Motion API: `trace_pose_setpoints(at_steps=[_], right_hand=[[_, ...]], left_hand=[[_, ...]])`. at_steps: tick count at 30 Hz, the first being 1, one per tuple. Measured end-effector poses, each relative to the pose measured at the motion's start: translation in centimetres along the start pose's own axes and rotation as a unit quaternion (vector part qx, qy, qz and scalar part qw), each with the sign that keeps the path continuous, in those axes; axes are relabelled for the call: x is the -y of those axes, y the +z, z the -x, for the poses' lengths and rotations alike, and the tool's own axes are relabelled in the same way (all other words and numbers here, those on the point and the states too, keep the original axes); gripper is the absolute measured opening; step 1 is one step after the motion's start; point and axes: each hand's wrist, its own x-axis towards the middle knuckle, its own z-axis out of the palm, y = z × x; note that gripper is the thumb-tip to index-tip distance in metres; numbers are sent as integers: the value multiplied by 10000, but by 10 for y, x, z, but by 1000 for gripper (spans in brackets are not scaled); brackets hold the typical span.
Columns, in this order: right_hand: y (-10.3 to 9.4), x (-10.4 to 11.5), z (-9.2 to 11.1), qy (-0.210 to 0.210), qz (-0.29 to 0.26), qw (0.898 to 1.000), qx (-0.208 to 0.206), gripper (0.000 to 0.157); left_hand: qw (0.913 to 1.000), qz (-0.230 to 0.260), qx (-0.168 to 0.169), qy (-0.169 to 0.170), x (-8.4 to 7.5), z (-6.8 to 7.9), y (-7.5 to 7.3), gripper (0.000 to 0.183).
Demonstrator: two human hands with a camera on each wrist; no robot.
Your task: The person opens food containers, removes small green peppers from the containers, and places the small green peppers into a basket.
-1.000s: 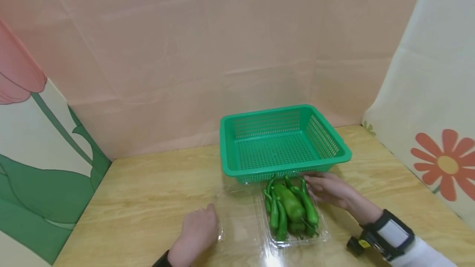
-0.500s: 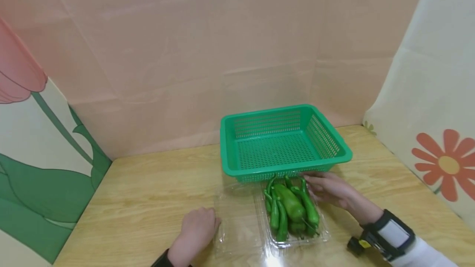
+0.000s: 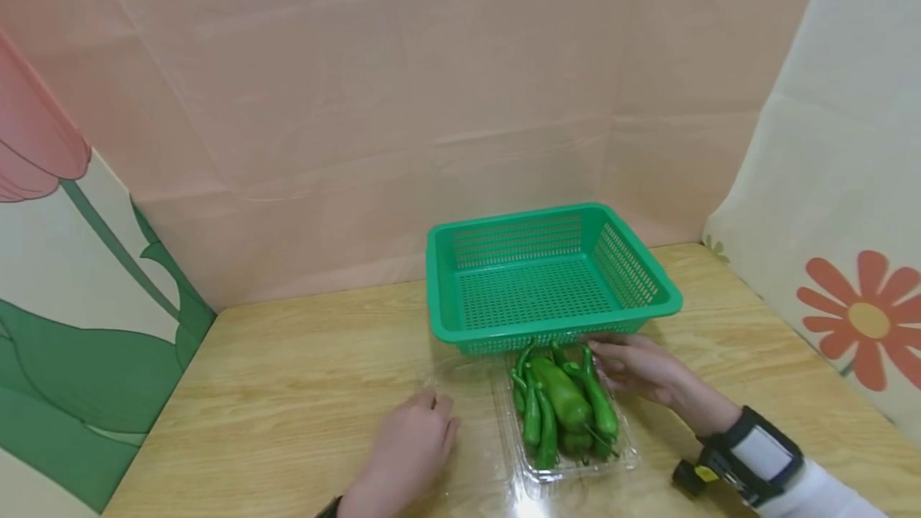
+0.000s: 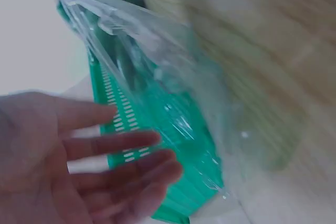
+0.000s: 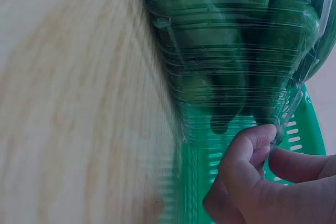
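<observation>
A clear plastic clamshell box (image 3: 528, 466) lies on the table in front of the green basket, its lid (image 3: 478, 454) folded out to the left. Several green peppers (image 3: 561, 394) fill the box, slim ones around a thicker one. My right hand (image 3: 636, 366) pinches the box's far right rim between thumb and fingers, as the right wrist view shows. Over the lid's left part is my left hand (image 3: 413, 446). The left wrist view shows its fingers (image 4: 126, 142) loosely extended beside the clear plastic, holding nothing.
Right behind the box stands a green perforated basket (image 3: 550, 322) with nothing in it. A pink backdrop (image 3: 324, 142) rises behind the wooden table (image 3: 288, 374). Printed flower sheets (image 3: 849, 206) hang at the sides.
My left hand has moved from the lid's left edge to the right, over the lid. The right hand, box, peppers and basket have stayed in place.
</observation>
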Motion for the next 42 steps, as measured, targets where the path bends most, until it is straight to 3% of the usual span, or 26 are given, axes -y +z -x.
trace_pose_setpoints(at_steps=[5, 8, 13, 17, 25, 37, 42], right_hand=[[1, -1, -1, 24, 16, 10000, -52, 56], [3, -1, -2, 28, -2, 10000, -70, 54], [4, -2, -3, -8, -51, 10000, -51, 54], [5, -1, -4, -17, -2, 10000, -25, 58], [6, 0, -4, -58, 94, 9999, 29, 60], [1, 0, 0, -45, 11, 10000, -82, 46], [2, 3, 2, -115, 390, 9990, -191, 57]], left_hand=[[9947, -180, -356, 950, -11, -4, 5, 24], [9920, -219, -474, 1152, -17, -7, 7, 31], [9893, -310, -568, 1311, -24, -11, 8, 39], [9867, -464, -402, 1504, -29, -14, 7, 46], [9828, -324, -236, 1805, -32, -22, 6, 47], [9809, -211, 53, 1931, -32, -25, 9, 51], [9812, -147, 81, 1923, -32, -25, 10, 51]])
